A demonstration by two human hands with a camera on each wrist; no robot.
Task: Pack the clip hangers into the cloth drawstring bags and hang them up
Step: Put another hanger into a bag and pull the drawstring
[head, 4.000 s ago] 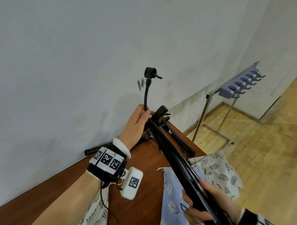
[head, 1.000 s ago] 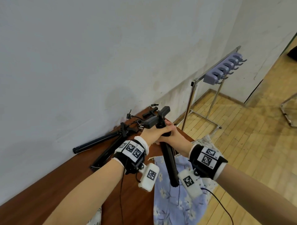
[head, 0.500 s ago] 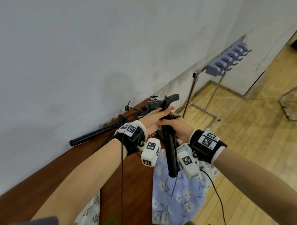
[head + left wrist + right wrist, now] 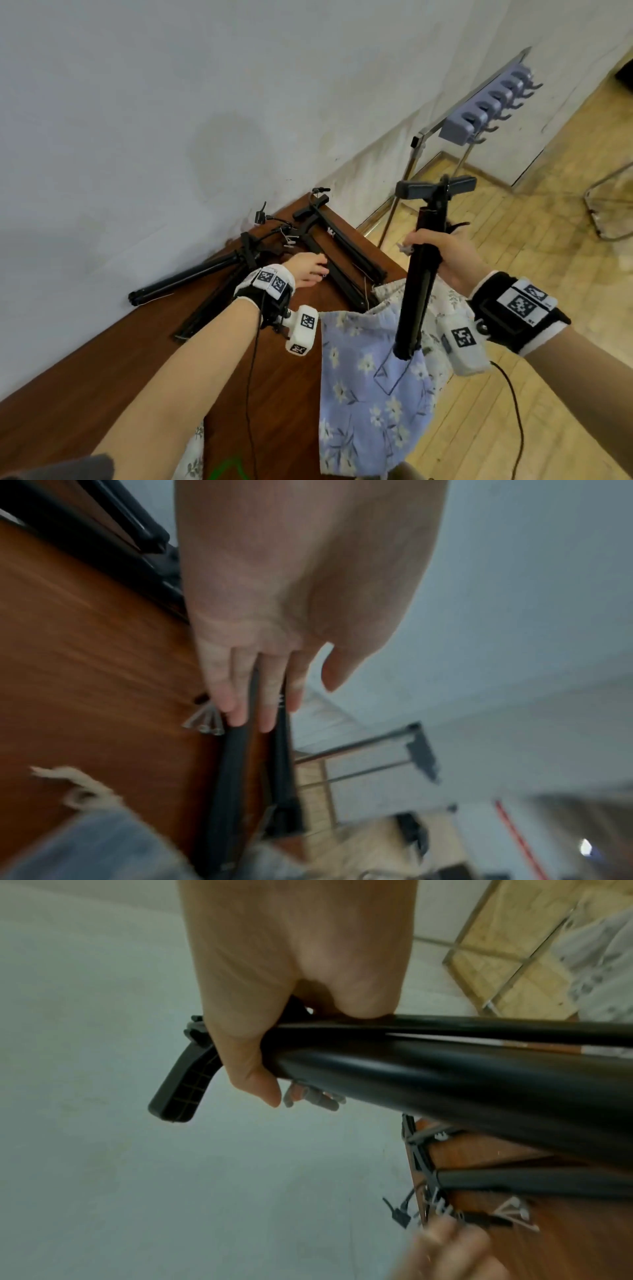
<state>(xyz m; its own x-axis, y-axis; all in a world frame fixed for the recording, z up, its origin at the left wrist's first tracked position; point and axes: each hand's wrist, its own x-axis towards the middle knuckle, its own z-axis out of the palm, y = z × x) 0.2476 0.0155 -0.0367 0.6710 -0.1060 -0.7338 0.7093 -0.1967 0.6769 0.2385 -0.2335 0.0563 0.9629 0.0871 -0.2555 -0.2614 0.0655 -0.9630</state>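
Note:
My right hand (image 4: 442, 253) grips a folded black clip hanger (image 4: 416, 301) and holds it upright over the table's right edge, its lower end above the blue floral drawstring bag (image 4: 370, 377). The right wrist view shows my right hand (image 4: 274, 1042) wrapped round the hanger's bars (image 4: 445, 1074). My left hand (image 4: 308, 270) reaches over the table and touches another black hanger (image 4: 342, 277) lying there. Seen from the left wrist, the left hand (image 4: 263, 710) has straight fingers lying on that hanger's bars (image 4: 232, 772). A white leaf-patterned bag (image 4: 442, 308) lies beside the blue one.
More folded black hangers (image 4: 191, 277) lie along the wall on the brown table (image 4: 137, 359). A metal rack with a grey row of hooks (image 4: 479, 113) stands on the wooden floor beyond the table's far end. Another floral cloth (image 4: 191, 452) hangs near my left arm.
My left hand has let go of the upright hanger and dropped left onto a hanger on the table. The right hand alone now holds the upright hanger, shifted to the right.

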